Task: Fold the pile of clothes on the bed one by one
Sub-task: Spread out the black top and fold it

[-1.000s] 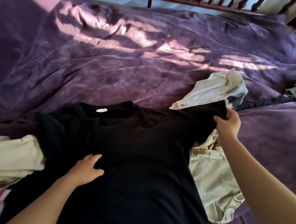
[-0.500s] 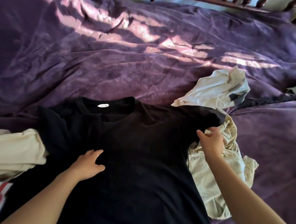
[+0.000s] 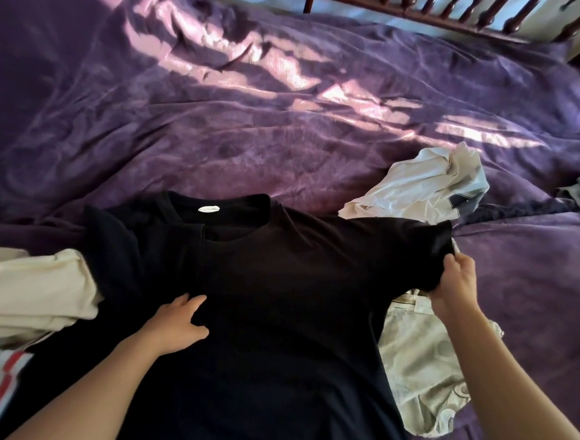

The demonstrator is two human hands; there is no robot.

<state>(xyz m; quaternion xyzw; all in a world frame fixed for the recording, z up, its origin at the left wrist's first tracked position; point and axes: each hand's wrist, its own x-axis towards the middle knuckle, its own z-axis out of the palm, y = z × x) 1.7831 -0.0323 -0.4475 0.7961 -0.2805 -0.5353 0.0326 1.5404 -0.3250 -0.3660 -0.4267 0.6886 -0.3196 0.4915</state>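
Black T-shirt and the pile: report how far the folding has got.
Done: the black T-shirt lies spread on the bed, its left side seemingly folded in. In hand: left hand presses the shirt, right hand pinches the right sleeve. Left: the crumpled white garment and the patterned pale garment lie unfolded.

This is a bedroom in a home. A rumpled, purple-covered bed (image 3: 276, 135) fills the view, with a dark wooden spindle rail (image 3: 438, 10) along its far edge. Loose clothes lie on it: a black T-shirt (image 3: 287, 306) at the near edge and pale crumpled garments (image 3: 427, 186) toward the right edge. Streaks of sunlight cross the far half.
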